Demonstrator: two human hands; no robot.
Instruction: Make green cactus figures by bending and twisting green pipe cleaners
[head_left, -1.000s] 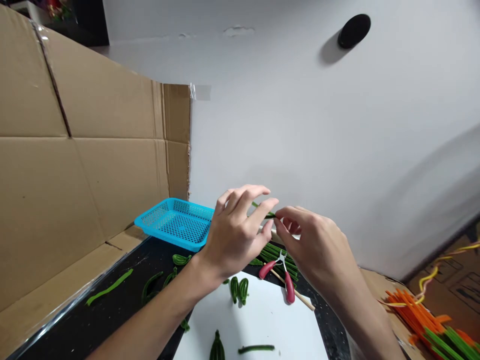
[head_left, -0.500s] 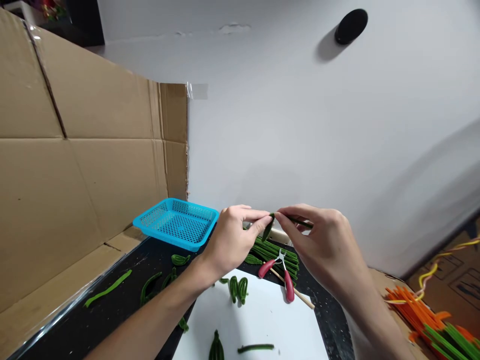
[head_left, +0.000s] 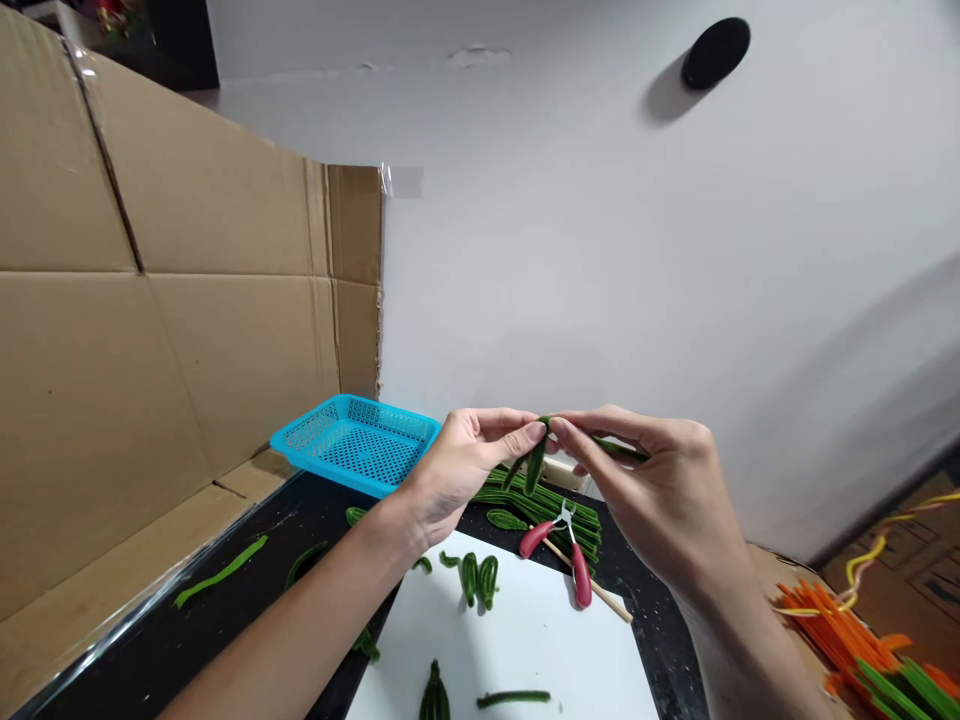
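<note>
Both hands meet above the table and pinch one dark green pipe cleaner [head_left: 534, 462]. My left hand [head_left: 457, 470] holds its folded end, which hangs down in a loop. My right hand [head_left: 660, 485] grips the other part, whose tail sticks out to the right past the fingers. Below them lies a pile of straight green pipe cleaners [head_left: 547, 505]. Red-handled pliers [head_left: 570, 550] rest on a thin wooden stick [head_left: 600, 592] beside the pile.
A white sheet [head_left: 525, 640] on the black tabletop [head_left: 225, 620] carries several bent green pieces [head_left: 480, 578]. A blue perforated basket [head_left: 352, 442] stands at the back left. Cardboard walls [head_left: 150, 330] close the left side. Orange and green pipe cleaners [head_left: 862, 650] lie at the right.
The left fingers, spread a second ago, have closed into a pinch. The pipe cleaner has been bent so that a folded loop hangs down between the hands.
</note>
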